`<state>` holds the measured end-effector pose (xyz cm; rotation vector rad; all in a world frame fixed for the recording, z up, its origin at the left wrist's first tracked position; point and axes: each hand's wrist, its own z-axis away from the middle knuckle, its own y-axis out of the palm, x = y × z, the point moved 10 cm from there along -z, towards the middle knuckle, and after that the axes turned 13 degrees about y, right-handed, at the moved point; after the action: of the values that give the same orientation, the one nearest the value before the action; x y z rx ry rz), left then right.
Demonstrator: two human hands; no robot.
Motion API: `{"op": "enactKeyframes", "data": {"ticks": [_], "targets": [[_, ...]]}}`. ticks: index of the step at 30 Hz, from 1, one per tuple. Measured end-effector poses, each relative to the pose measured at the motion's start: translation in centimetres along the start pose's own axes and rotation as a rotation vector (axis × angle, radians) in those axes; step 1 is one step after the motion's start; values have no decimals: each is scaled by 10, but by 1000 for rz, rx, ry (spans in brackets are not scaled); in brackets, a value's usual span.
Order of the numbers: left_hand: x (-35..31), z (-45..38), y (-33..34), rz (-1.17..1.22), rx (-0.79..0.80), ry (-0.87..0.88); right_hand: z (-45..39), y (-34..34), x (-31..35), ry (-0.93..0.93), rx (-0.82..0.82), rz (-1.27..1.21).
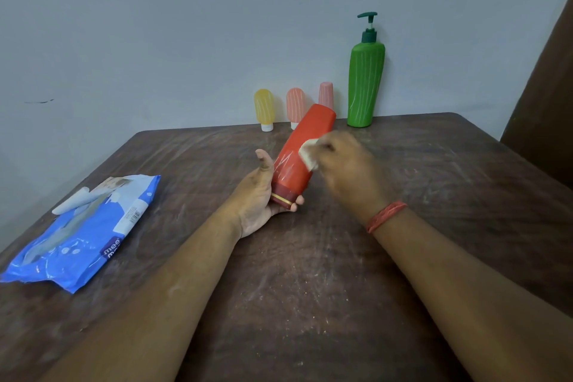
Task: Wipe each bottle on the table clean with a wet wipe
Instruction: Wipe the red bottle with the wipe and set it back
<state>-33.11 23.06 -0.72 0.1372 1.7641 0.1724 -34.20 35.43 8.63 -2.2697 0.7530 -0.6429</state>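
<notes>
At the centre of the frame the left hand point(259, 195) cradles the dark red cap end of a tall red plastic bottle point(302, 153), fingers curled under it and thumb up, the bottle tilted away toward the upper right. The right hand point(344, 164), blurred, pinches a crumpled white wet wipe point(308, 153) against the bottle's side. Behind them, along the far edge of the scuffed brown table point(310, 288), stand a yellow tube point(264, 108), two pink tubes point(295, 105), and a green pump bottle point(365, 80). A blue wipes pack point(83, 236) lies at lower left.

Plain home room: worn brown table point(310, 288) against bare wall point(155, 25).
</notes>
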Motion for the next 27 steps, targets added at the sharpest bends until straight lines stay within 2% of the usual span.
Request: {"op": "enactKeyframes", "data": {"ticks": [2, 3, 5, 6, 8, 9, 10, 14, 18, 23, 25, 27], "targets": [[2, 0, 0, -14, 3, -2, -7, -6, -21, 163, -70, -55], [2, 0, 0, -12, 9, 3, -5, -4, -19, 146, -58, -101], [0, 0, 1, -9, 19, 20, 5, 12, 6, -8, 59, -113], [0, -1, 1, -17, 21, 26, 7, 14, 10, -63, 53, -87], [0, -1, 2, -58, 20, 28, -6, -1, -21, 118, -86, -163], [0, 0, 3, -87, 20, 29, -10, -11, -36, 200, -192, -99], [0, 0, 4, -114, 27, 32, -10, -13, -43, 224, -229, -39], [-5, 3, 9, -194, 56, 74, -6, -1, -34, 178, -189, 12], [-11, 5, 14, -335, 86, 144, -13, -27, -67, 372, -317, -143], [-10, 4, 15, -354, 96, 133, -10, -15, -42, 243, -186, -104], [-8, 4, 16, -399, 116, 128, -14, -31, -62, 338, -288, -140], [-6, 4, 16, -430, 127, 111, -12, -33, -69, 357, -316, -148]]}}
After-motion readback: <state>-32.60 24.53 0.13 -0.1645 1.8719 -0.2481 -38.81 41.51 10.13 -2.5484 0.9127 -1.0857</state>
